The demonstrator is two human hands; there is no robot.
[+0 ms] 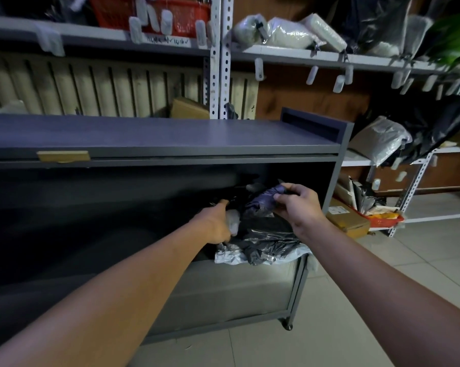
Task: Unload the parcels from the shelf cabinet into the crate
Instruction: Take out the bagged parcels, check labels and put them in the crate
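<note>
A grey metal shelf cabinet [170,136] stands in front of me with its dark middle shelf open. At the right end of that shelf lies a heap of black and grey plastic parcels [263,242], some hanging over the shelf edge. My right hand [296,207] is shut on a dark purple-black bagged parcel [263,200] at the top of the heap. My left hand [218,221] reaches into the heap from the left and grips a black parcel with a pale grey patch [234,221]. No crate is in view.
White slotted racks behind and to the right hold white bagged goods [287,30], a red basket [154,11] and black bags [435,128]. Cardboard boxes [348,221] and loose packets lie on the low rack at right. The tiled floor [356,300] runs beside the cabinet.
</note>
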